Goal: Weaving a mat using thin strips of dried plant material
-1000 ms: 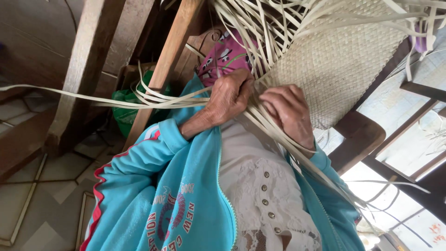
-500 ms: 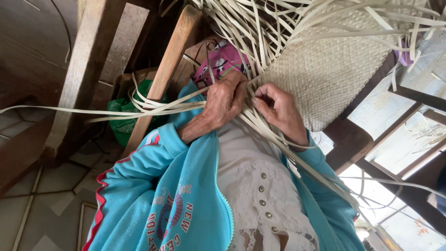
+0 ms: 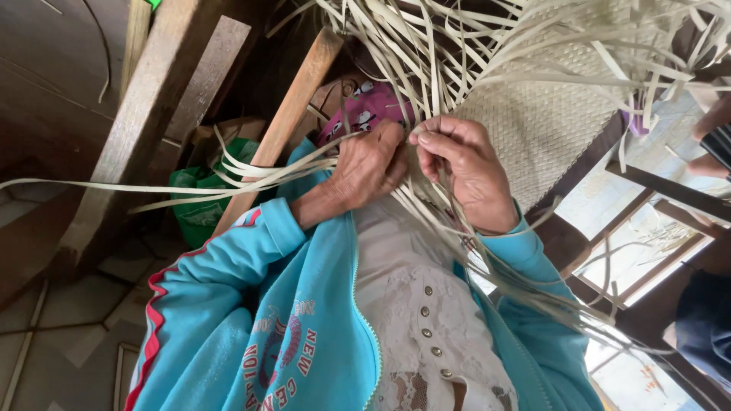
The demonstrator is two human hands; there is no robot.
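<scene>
A half-woven mat (image 3: 548, 129) of pale flat straw strips lies across my lap, and many loose strips (image 3: 426, 61) fan out from its unfinished edge. My left hand (image 3: 369, 171), in a turquoise sleeve, is closed on a bundle of strips at that edge. More long strips (image 3: 228, 179) trail away to the left. My right hand (image 3: 468, 171) sits right beside it, touching, with thumb and fingers pinching strips at the same spot. A pink patterned cloth (image 3: 365, 114) shows just beyond my left hand, partly hidden by the strips.
Slanted wooden beams (image 3: 137, 137) and a wooden pole (image 3: 289, 122) rise at the left. A green bag (image 3: 202, 198) lies behind the pole. Tiled floor (image 3: 68, 320) is at the lower left. Dark wooden frame pieces (image 3: 670, 190) and another person's dark clothing (image 3: 704, 327) are at the right.
Both hands have stayed together at the mat's edge. The right hand's fingers have closed in against the left hand around the strips, and the view has shifted slightly.
</scene>
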